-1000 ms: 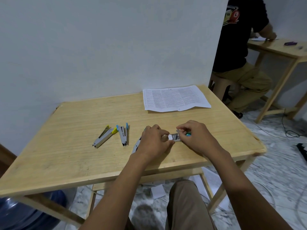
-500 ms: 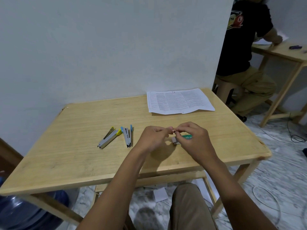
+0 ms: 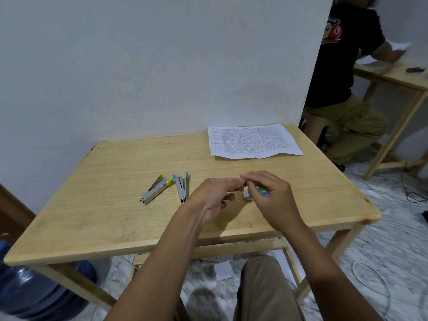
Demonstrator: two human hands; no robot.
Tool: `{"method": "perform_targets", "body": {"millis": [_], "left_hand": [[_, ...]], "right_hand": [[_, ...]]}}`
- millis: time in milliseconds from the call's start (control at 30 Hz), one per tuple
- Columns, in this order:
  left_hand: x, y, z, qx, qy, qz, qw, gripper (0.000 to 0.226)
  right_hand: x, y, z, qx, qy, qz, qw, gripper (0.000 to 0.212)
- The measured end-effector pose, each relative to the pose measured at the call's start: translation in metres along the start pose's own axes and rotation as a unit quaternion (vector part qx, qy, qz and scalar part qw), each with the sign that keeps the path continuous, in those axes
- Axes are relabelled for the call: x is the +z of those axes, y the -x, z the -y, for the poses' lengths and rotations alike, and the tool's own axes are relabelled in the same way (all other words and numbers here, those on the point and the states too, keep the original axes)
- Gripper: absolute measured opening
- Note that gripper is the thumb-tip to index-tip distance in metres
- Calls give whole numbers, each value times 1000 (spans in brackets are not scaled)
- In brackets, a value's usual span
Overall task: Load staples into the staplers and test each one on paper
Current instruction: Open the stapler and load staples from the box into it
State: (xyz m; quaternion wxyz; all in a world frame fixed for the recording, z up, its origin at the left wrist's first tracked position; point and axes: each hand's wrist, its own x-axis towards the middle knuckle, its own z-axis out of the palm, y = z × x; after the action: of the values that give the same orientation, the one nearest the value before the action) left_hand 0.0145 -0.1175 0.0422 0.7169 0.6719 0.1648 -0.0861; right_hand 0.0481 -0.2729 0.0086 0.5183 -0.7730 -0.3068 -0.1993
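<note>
Centrally, a wooden table (image 3: 104,205) is seen, with a printed sheet of paper (image 3: 252,141) laid flat at its far right corner. Just right of centre, the left hand (image 3: 214,196) and the right hand (image 3: 272,200) are held over the tabletop, their fingertips brought together and touching; whether anything is pinched there cannot be told. Left of the hands, a yellow stapler (image 3: 155,189) and a blue stapler (image 3: 181,186) are laid swung open, side by side. A small staple box (image 3: 247,195) is partly hidden beneath the right hand's fingers.
</note>
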Motion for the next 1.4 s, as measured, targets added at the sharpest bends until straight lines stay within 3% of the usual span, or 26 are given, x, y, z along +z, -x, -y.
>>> {"method": "perform_targets", "body": {"millis": [100,233,400,500,600,667,767,900,1000,1067,1133,1267,1400], "left_hand": [[0,0,1,24,-4,-2,1000,17],[-3,6,-4,81,-70,-5,994,31],[-12,14,-8,120,-189,-7,975,25],[-21,16,-8,134,-210,-18,968,16],[-36,9,2,183,-335,-176,908,17],[-44,6,11,148,-416,-239,865,31],[-45,2,19,79,-473,-242,844,39],[-39,-8,17,54,-595,-237,766,43],[-34,-12,14,57,-631,-234,738,30],[-34,-12,13,65,-623,-238,742,22],[-39,-12,16,73,-591,-234,768,25],[-52,-9,19,119,-461,-207,855,28],[-58,8,12,149,-240,-142,949,23]], "right_hand": [[-3,-4,7,99,-104,10,990,27],[-7,-15,14,197,-195,23,961,9],[-13,-22,15,227,-186,118,949,8],[-12,-25,15,242,-183,125,945,9],[-7,-23,14,266,-193,92,940,7],[-1,-20,14,276,-199,88,936,6],[8,-17,14,283,-201,94,933,5],[17,-16,17,279,-208,86,933,5],[21,-14,16,278,-208,81,935,5],[22,-12,14,282,-207,79,933,2],[24,-10,13,286,-204,79,933,5],[28,-7,14,281,-198,87,935,3],[35,-6,20,259,-205,80,940,7]]}}
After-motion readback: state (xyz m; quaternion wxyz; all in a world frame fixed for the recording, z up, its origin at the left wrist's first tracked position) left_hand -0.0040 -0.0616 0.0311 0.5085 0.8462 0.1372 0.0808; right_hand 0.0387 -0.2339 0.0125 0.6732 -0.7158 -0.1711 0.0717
